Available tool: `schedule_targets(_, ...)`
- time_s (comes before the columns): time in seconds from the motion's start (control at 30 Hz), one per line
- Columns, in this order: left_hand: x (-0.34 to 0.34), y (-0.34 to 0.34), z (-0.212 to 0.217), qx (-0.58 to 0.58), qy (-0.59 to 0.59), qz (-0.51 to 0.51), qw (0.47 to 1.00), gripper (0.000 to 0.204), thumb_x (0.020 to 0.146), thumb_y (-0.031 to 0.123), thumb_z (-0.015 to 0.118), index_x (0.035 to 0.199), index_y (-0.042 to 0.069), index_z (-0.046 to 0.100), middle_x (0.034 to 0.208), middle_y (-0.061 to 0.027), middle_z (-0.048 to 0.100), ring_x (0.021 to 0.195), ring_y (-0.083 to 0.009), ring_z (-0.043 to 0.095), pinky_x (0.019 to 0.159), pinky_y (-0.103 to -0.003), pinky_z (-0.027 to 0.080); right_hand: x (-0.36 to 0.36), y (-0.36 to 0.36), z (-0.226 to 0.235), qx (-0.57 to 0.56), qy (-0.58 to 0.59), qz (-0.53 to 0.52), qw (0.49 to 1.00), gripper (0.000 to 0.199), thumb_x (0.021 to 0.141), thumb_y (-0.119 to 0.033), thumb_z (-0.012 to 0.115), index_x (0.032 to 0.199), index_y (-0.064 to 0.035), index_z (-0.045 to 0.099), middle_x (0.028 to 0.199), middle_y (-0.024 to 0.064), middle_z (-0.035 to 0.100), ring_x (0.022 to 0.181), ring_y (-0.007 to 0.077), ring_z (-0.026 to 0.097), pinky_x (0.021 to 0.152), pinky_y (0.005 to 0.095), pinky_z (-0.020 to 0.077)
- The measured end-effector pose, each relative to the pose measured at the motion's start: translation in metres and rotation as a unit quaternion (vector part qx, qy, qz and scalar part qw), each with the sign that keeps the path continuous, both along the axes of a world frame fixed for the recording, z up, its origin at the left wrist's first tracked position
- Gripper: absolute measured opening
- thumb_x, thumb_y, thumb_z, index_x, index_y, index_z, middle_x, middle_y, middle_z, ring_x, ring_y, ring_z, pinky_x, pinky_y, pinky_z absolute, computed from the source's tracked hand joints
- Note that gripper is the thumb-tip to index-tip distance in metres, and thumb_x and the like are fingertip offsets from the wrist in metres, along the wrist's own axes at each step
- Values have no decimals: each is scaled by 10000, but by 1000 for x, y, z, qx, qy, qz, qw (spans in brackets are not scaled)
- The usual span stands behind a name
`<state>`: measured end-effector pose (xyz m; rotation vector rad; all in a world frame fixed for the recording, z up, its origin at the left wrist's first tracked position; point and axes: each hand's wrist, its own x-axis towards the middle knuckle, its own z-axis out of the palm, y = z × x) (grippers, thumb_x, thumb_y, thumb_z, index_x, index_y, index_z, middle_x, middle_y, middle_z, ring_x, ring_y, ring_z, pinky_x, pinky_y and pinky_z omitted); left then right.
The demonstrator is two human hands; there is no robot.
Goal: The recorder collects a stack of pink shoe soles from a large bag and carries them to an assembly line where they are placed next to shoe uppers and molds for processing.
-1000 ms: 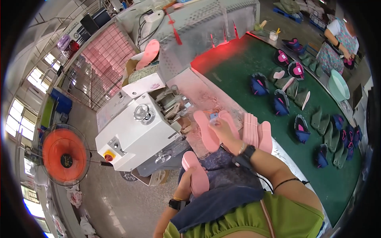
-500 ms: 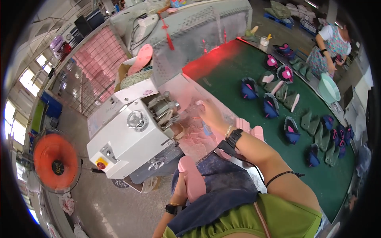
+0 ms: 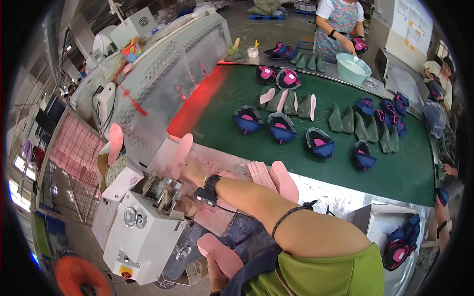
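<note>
Partly hidden, right hand (image 3: 191, 171) lifts pink insole (image 3: 181, 154); its grip unclear.

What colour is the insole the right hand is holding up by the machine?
Pink. The insole in the right hand shows best in the head view.

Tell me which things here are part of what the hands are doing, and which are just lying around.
In hand: right hand holding pink insole by white machine; left hand with pink insole; insole stack.
Lying about: shoe uppers on green belt, orange fan, teal basin.
</note>
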<state>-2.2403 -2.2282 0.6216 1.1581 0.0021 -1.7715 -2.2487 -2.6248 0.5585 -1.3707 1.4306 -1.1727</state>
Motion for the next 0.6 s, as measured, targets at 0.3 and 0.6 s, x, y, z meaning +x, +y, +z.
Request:
schedule_targets(0.3, -5, -20, 22, 52, -20, -14, 998, 521, 919, 429, 525, 1194, -11, 561, 1059, -166, 661, 979, -324, 657, 860, -462, 541, -349, 13, 22, -61, 115, -243, 961, 187, 968, -211, 483, 1046, -45, 452, 796, 277, 661, 739, 466, 672, 678, 563, 533)
schedule_targets(0.6, -30, -48, 47, 74, -60, -126, 987, 650, 920, 592, 533, 1347, 102, 497, 1241, -91, 587, 1153, -276, 544, 1009, -418, 431, -664, 63, 0, -12, 307, -375, 875, 324, 795, -101, 587, 1110, -60, 646, 1003, 254, 631, 932, 456, 631, 823, 504, 521)
